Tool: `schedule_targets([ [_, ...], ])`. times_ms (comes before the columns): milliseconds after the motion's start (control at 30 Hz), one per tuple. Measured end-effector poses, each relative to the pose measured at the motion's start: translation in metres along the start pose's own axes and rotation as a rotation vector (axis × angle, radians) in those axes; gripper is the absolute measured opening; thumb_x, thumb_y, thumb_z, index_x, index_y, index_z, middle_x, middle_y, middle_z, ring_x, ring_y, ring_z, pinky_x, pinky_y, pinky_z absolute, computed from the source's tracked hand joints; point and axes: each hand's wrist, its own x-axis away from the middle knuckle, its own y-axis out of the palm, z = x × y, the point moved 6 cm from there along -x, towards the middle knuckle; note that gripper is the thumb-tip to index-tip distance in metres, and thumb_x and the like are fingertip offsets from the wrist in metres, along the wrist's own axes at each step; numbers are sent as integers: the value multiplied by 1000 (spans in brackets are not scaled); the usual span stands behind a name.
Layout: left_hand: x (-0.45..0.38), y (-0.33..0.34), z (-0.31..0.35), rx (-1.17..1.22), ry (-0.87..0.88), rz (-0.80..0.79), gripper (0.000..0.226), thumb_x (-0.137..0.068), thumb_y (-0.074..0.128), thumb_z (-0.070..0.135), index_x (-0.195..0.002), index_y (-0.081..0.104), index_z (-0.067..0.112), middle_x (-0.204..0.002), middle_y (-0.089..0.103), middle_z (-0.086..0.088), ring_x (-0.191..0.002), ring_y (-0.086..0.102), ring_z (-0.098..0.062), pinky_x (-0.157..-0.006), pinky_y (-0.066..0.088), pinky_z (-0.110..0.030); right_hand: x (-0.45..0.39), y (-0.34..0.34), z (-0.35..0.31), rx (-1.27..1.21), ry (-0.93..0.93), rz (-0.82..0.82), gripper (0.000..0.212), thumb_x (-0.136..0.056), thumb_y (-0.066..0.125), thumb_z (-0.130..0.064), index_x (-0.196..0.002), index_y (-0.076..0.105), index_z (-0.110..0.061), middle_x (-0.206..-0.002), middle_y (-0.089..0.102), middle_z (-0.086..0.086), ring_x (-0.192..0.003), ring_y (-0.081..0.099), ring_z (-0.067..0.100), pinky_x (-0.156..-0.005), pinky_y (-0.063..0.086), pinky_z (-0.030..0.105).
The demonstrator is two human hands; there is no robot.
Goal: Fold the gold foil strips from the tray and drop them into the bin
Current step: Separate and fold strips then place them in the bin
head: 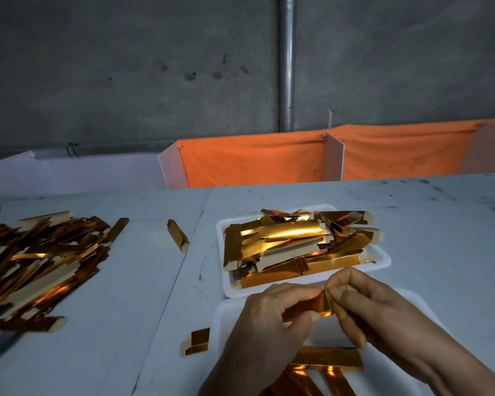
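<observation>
Head view: a pale, scuffed counter (412, 218) runs below a bare grey concrete wall (126, 67) with a metal pipe (287, 61) rising up it. Orange cloth (255, 161) hangs over white dividers at the counter's far edge. No writing or label can be read anywhere.

Both hands meet low in the frame over a near white tray (229, 312). The left hand (266, 318) and right hand (363, 307) each pinch one gold foil strip (312, 305), fingers (343, 295) curled and clamped on its ends, thumbs facing each other. Just beyond the fingers sits a white tray (383, 260) heaped with strips. Under the wrists lie more strips (326, 358). Far left of the fingers spreads a loose pile of strips (40, 261); single pieces (177, 234) lie between.
</observation>
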Motion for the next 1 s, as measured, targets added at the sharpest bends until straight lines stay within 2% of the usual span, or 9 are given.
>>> schedule_targets([
  [167, 2, -4, 6, 142, 17, -7, 33, -86, 60, 39, -111, 55, 60, -115, 52, 42, -111, 42, 18, -82, 39, 1, 3, 2, -6, -248, 0, -80, 11, -80, 61, -16, -85, 66, -8, -57, 45, 9, -37, 35, 12, -38, 33, 20],
  [333, 2, -3, 6, 166, 17, -46, 34, -85, 58, 41, -113, 54, 60, -115, 55, 37, -113, 44, 13, -88, 44, -12, 2, 2, -4, -267, 11, -102, 9, -79, 62, -13, -83, 65, -6, -56, 42, 9, -36, 34, 11, -37, 33, 20],
  [467, 2, -3, 8, 128, 46, -38, 33, -85, 58, 40, -113, 56, 57, -115, 55, 37, -114, 45, 12, -89, 44, -11, 2, 2, -1, -268, 43, -99, 13, -78, 62, -12, -86, 61, -3, -55, 42, 8, -37, 33, 10, -37, 32, 20],
  [567, 2, -2, 9, 63, 50, -7, 32, -88, 60, 38, -115, 55, 55, -109, 50, 46, -113, 40, 17, -85, 42, -3, 1, -1, 1, -179, 39, -45, 8, -83, 57, -6, -90, 59, -2, -52, 40, 7, -39, 32, 12, -40, 31, 21],
  [633, 3, -2, 10, 34, 22, -2, 34, -88, 61, 38, -106, 49, 64, -101, 43, 55, -109, 34, 26, -77, 41, 0, -1, -3, 3, -112, 22, 3, 10, -89, 50, 1, -93, 59, -2, -53, 38, 8, -41, 32, 14, -42, 31, 22],
  [700, 3, -1, 11, 36, 0, -8, 34, -88, 61, 39, -99, 45, 66, -101, 42, 55, -104, 31, 31, -73, 41, 1, -1, -5, 4, -67, 14, 23, 14, -91, 47, 4, -94, 59, -2, -53, 37, 10, -41, 32, 14, -42, 34, 21],
  [833, 1, 2, 9, -38, 21, -7, 25, -88, 61, 38, -100, 49, 57, -97, 49, 42, -105, 41, 16, -81, 41, -6, 1, -4, -2, 105, -14, -7, 14, -82, 61, -1, -96, 60, -5, -55, 41, 7, -43, 37, 14, -48, 40, 22],
  [933, 0, 6, 10, -127, 76, -20, 21, -90, 58, 34, -110, 58, 42, -87, 45, 43, -106, 35, 17, -82, 36, -7, -1, -3, 0, 252, -37, -19, 13, -86, 58, 4, -95, 58, -6, -55, 46, 1, -46, 43, 12, -58, 43, 30],
  [1000, -1, 7, 8, -132, 81, -27, 21, -90, 58, 33, -111, 60, 38, -85, 46, 45, -105, 36, 19, -80, 35, -3, 0, -3, 0, 252, -34, -39, 10, -86, 60, -2, -95, 59, -7, -54, 48, 1, -45, 44, 13, -64, 45, 29],
])
